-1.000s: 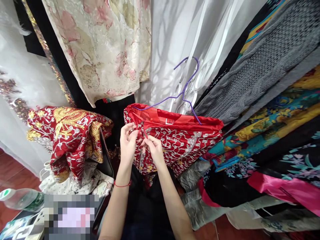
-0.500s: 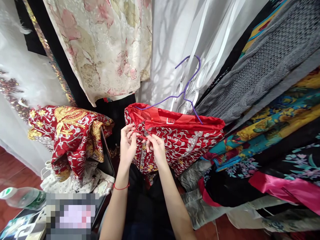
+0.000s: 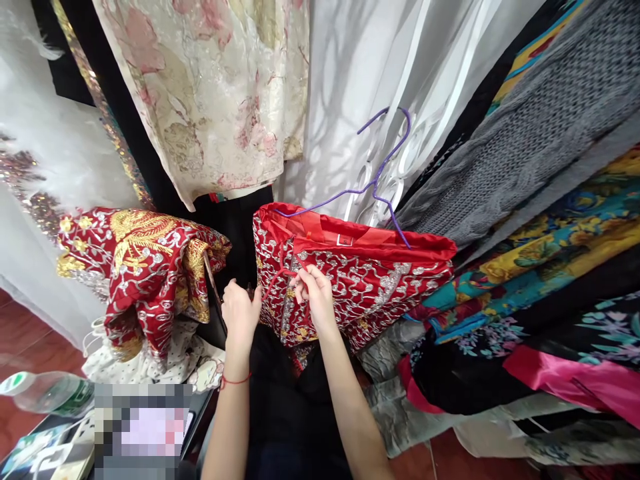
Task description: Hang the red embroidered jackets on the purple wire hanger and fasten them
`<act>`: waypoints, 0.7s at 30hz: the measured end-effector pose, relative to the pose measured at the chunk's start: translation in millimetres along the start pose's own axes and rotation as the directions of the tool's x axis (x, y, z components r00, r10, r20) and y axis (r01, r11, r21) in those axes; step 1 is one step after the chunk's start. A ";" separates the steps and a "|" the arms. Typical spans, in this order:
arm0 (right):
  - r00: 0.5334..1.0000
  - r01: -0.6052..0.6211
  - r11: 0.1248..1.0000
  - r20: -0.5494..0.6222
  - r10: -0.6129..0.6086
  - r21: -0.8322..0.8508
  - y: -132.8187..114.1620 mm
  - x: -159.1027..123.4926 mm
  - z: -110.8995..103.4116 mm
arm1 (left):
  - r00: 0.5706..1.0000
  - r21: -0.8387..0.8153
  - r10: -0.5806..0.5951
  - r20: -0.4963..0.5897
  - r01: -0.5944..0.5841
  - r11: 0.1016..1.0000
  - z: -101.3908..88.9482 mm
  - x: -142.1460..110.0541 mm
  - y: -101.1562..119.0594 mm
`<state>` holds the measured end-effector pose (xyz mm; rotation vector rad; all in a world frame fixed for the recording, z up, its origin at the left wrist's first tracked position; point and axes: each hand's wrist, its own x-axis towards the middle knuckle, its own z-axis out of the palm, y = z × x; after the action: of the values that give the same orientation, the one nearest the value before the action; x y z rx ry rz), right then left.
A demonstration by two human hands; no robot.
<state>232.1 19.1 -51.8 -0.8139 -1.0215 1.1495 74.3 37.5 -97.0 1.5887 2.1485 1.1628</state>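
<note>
A red skirt (image 3: 370, 273) with silver and gold embroidery hangs in front of me, its shiny red waistband (image 3: 425, 245) gathered on a purple wire hanger (image 3: 376, 180). Thin red drawstrings (image 3: 275, 275) come out at the front left of the waistband and form a loop or knot there. My left hand (image 3: 241, 312) is closed in a pinch left of the skirt, with one red string running taut to its fingers. Closed on the string near the knot, my right hand (image 3: 315, 293) lies against the skirt front; its fingertips partly hide the string.
A matching red embroidered garment (image 3: 143, 247) lies over a chair-like edge at left, above a white dotted cloth (image 3: 165, 363). A plastic bottle (image 3: 50, 392) lies lower left. A floral cream garment (image 3: 215, 100) hangs behind; a grey knit (image 3: 550, 120) and patterned clothes crowd the right.
My left hand has moved left and down, away from the right hand, drawing the red string out. The right hand stays near the knot. The view has shifted slightly.
</note>
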 end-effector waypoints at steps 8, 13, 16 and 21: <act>0.992 0.036 0.994 0.123 -0.023 -0.105 2.4 -2.2 1.8 | 0.845 -0.486 0.500 0.192 -0.360 0.796 -35.6 -0.1 56.0; 0.984 0.126 0.945 0.162 -0.079 -0.301 -8.2 8.8 -13.7 | 0.855 -0.393 0.505 0.123 -0.425 0.815 -45.4 14.8 61.8; 0.960 0.207 0.818 0.273 -0.063 -0.537 -23.7 22.6 -20.3 | 0.857 -0.508 0.507 0.091 -0.398 0.764 -48.7 25.1 64.7; 0.942 0.271 0.763 -0.002 -0.336 -0.587 -41.9 35.5 -27.0 | 0.945 -0.624 0.259 -0.197 -0.325 0.711 -43.5 37.5 66.4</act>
<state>274.5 43.6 -15.0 -1.1244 -1.3840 0.4945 80.6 57.3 -11.7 1.5642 1.2876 1.8594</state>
